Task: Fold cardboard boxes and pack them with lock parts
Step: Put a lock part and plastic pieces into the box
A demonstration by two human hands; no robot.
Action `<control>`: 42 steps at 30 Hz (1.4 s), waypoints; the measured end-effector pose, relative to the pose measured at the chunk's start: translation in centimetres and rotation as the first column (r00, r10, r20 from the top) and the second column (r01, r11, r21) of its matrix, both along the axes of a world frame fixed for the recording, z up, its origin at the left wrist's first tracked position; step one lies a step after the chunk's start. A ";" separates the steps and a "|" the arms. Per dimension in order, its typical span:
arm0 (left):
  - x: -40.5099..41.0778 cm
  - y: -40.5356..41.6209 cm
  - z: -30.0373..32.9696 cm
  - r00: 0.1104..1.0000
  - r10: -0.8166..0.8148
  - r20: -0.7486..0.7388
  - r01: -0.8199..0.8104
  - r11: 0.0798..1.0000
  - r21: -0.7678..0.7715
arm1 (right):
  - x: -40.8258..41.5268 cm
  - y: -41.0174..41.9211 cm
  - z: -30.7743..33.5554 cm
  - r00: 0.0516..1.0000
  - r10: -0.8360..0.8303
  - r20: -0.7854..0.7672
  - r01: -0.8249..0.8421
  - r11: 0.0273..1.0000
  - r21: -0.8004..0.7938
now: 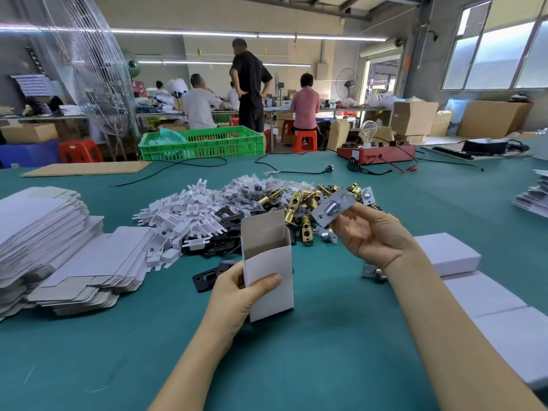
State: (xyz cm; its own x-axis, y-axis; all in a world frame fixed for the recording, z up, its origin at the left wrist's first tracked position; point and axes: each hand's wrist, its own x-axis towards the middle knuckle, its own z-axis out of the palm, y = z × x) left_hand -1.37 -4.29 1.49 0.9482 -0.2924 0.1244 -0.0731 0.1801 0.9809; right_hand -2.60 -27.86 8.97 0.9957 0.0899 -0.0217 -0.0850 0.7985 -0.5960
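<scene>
My left hand (237, 292) grips a small white cardboard box (268, 268), upright, with its top flap standing open. My right hand (367, 232) holds a silver lock part (333, 209), a flat plate with a round knob, above and to the right of the box's opening. Behind them on the green table (326, 336) lies a pile of lock parts: brass latches (299, 207), black strike plates (207, 275), white plastic pieces (184, 215) and small bags of screws (252, 188). Another silver part (374, 272) lies beside my right wrist.
Stacks of flat unfolded boxes (59, 250) sit at the left. Closed white boxes (447, 253) line the right edge. Farther back are a green crate (201, 143), a red test unit with a bulb (376, 151), black cables, and people working at other tables.
</scene>
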 end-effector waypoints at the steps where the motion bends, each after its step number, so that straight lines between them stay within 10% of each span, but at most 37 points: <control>1: 0.0 0.0 0.0 1.000 -0.005 0.009 0.005 1.000 0.004 | -0.1 0.2 0.3 1.000 0.010 0.007 -0.010 1.000 -0.028; 15: -0.2 -0.8 -1.0 0.989 0.098 0.112 -0.113 0.984 0.140 | -1.9 5.7 4.5 0.950 -0.219 0.222 0.312 0.643 -0.699; 23: -0.5 -1.2 -0.9 0.980 0.152 0.128 -0.172 0.972 0.159 | -1.6 8.6 3.1 0.812 -0.265 0.520 0.556 0.081 -0.828; 32: -0.7 -1.3 -0.9 0.970 0.173 0.173 -0.204 0.962 0.182 | -1.6 10.2 1.9 0.686 -0.004 0.727 0.636 -0.481 -0.603; 42: -0.9 -1.4 -0.4 0.971 0.161 0.176 -0.193 0.963 0.185 | -1.6 9.7 2.1 0.753 0.115 0.647 0.597 -0.533 -0.600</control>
State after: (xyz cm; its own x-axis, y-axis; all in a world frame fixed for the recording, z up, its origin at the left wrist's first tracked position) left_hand -2.25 -5.71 1.05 0.9599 -0.1560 0.2331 -0.2431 -0.0483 0.9688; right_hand -4.20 -18.17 11.07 0.7978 0.0484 0.6010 0.2479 -0.9350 -0.2537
